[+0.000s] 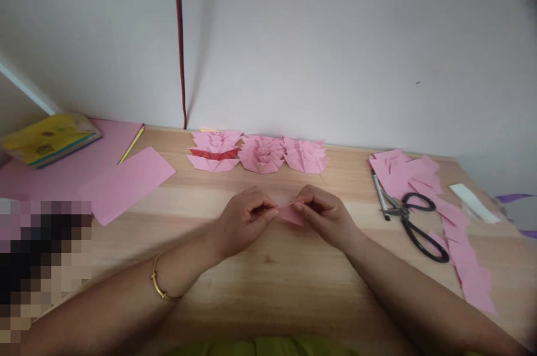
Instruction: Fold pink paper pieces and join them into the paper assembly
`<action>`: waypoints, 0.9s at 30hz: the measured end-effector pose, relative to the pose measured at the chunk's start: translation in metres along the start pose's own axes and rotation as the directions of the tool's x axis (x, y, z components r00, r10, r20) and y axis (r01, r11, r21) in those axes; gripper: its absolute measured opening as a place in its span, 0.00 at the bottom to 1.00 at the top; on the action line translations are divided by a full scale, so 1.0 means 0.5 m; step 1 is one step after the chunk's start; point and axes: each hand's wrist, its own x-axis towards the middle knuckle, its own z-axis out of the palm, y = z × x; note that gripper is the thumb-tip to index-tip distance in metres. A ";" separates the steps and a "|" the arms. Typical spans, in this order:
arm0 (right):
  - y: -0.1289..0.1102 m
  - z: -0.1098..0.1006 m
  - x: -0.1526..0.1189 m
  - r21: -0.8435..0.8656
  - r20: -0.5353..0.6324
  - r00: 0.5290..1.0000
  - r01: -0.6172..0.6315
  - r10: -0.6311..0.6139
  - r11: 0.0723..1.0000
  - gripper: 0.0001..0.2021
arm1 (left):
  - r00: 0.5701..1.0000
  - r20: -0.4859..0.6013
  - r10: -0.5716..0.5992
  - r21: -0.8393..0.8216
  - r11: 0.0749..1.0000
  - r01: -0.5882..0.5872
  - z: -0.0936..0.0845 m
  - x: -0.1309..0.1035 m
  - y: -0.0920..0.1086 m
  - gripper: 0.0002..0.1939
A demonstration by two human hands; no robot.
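A small piece of pink paper (pixel 290 214) is held between my two hands above the middle of the wooden table (pixel 260 300). My left hand (pixel 248 219) pinches its left end between thumb and fingers. At the other end, my right hand (pixel 325 215) grips it with the thumb on top. The fingers partly cover the paper, so its full shape is hidden. Behind the hands, folded pink paper pieces (pixel 262 154) stand in three overlapping groups, with one red folded piece (pixel 213 153) in the left group.
Right: black-handled scissors (pixel 403 213), a pen (pixel 380 193), pink paper pieces (pixel 465 249) and a white strip (pixel 473 203). Left: pink sheets (pixel 134 185), a yellow pencil (pixel 131 144) and a yellow pouch (pixel 52 137). A red-black cord (pixel 180 37) hangs along the wall.
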 end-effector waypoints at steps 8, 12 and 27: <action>-0.011 0.019 -0.006 -0.075 0.077 0.990 0.125 -0.119 0.989 0.05 | 0.994 0.059 0.089 0.003 0.996 -0.090 0.010 -0.006 -0.005 0.08; -0.006 0.015 -0.004 -0.076 0.086 0.990 0.116 -0.109 0.990 0.06 | 0.999 0.004 0.037 0.016 0.999 -0.037 0.006 -0.007 -0.003 0.09; -0.017 0.029 -0.001 -0.154 0.234 0.961 0.185 -0.146 0.971 0.10 | 0.989 0.075 0.124 0.100 0.986 -0.131 0.012 -0.004 0.003 0.11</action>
